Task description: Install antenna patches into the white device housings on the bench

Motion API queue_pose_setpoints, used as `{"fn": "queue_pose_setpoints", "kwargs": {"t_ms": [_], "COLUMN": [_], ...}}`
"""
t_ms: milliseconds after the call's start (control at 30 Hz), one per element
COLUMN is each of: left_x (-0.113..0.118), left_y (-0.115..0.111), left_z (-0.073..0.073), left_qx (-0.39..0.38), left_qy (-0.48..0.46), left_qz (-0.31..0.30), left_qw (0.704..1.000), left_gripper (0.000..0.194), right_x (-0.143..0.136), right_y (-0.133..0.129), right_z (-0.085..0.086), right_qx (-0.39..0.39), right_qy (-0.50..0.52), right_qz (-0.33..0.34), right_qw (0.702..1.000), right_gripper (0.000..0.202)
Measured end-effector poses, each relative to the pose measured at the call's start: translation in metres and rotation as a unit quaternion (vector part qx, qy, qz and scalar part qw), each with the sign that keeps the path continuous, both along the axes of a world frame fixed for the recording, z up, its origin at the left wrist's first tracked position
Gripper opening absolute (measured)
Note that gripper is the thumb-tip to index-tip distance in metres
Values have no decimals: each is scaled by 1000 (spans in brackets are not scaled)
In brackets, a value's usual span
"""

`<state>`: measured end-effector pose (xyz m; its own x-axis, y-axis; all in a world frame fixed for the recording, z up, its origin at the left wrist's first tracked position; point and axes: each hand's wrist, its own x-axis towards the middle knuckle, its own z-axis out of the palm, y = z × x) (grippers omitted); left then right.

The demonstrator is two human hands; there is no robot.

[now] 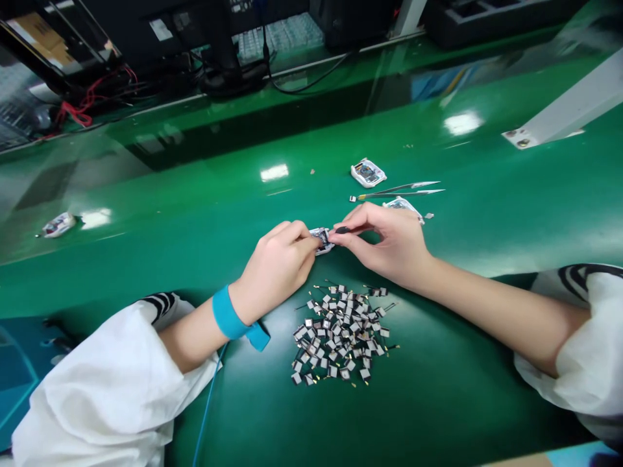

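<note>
**Holding a small white case (325, 239) on the far side of a heap of little parts (341, 331)**

Holds the case with the left hand (287, 256), fingers closed on its left side. With the right hand (396, 240), pinches a round black bit (342, 229) between thumb and first finger, tips right by the case's right edge. So, from the right fingers, case just to the left, touching or nearly so; hard to tell which. Both hands about equally near. Too much covered to tell which way the long side of the case runs. Also hard to tell if resting on the tabletop (219, 214) or lifted a little.

On the near side of the hands, in the heap, many grey squares with thin dark tails. Around the left wrist, a blue band (228, 312), with a blue cord (209, 402) running down near it.

Past the right hand, tweezers (399, 191), joined end to the left, legs spread to the right. Beside them, a second white case (402, 203), partly hidden by that hand; farther off, a third white case (368, 173). Well to the left, a fourth white case (59, 225).

Under all this, smooth, shiny green. To the far right, a white post (569, 104), bolted down. Along the far left, loose red wires (80, 111).
</note>
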<state>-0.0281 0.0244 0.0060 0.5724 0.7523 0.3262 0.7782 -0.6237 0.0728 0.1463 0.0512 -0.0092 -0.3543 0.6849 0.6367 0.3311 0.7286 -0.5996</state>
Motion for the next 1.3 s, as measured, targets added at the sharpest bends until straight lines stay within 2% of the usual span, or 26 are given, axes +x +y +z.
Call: {"fn": "queue_pose_setpoints", "kwargs": {"t_ms": [167, 467, 933, 1100, 1167, 1233, 1300], "left_x": [2, 2, 4, 1, 0, 1, 2], "left_y": [0, 0, 0, 2, 3, 0, -6], "left_z": [1, 4, 6, 2, -1, -2, -1], "left_qx": [4, -15, -31, -20, -48, -94, -105], "left_qy": [7, 1, -9, -22, -47, -86, -98], "left_qz": [-2, -5, -8, -14, -14, -1, 24], "left_qw": [1000, 1000, 999, 999, 998, 992, 989], "left_gripper": [17, 18, 23, 22, 22, 20, 21], "right_x": [1, 1, -2, -7, -8, -6, 0], "right_y": [-2, -4, -3, 0, 2, 4, 7], "right_z": [-1, -2, -2, -3, -4, -3, 0], "right_qx": [38, 56, 26, 21, 13, -3, -8], "right_qy": [-32, -51, -103, -74, -67, -60, -55], "right_qz": [-9, -3, -1, 29, 43, 24, -22], "right_qw": [999, 997, 994, 997, 997, 998, 998], "right_gripper": [12, 15, 21, 24, 23, 22, 19]}}
